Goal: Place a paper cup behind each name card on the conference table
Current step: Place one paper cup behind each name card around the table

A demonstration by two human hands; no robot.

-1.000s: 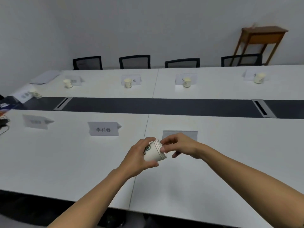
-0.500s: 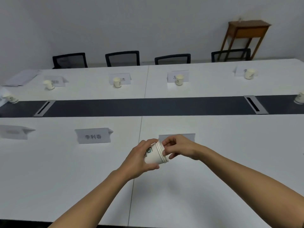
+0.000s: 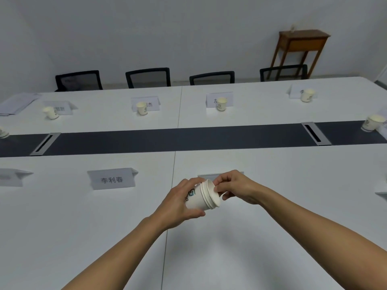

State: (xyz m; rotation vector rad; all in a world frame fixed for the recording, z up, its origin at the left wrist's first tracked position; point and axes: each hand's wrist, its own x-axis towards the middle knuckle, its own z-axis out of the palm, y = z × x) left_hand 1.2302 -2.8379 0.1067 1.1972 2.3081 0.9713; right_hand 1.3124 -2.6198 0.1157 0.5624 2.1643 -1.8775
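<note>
Several paper cups nested one inside another form a stack (image 3: 202,196), held on its side just above the white conference table (image 3: 272,227); its long axis runs left to right, base toward the palm, mouths opening rightward; the left hand (image 3: 180,204) wraps around the stack's body; the right hand (image 3: 236,189) pinches the rim at the open end; just beyond them a name card (image 3: 204,176) is mostly hidden; the card printed 李利春 (image 3: 112,179) stands further left; across the dark centre strip (image 3: 188,141) a lone upright cup (image 3: 142,108) stands at a far card (image 3: 151,104); its contents cannot be told.
</note>
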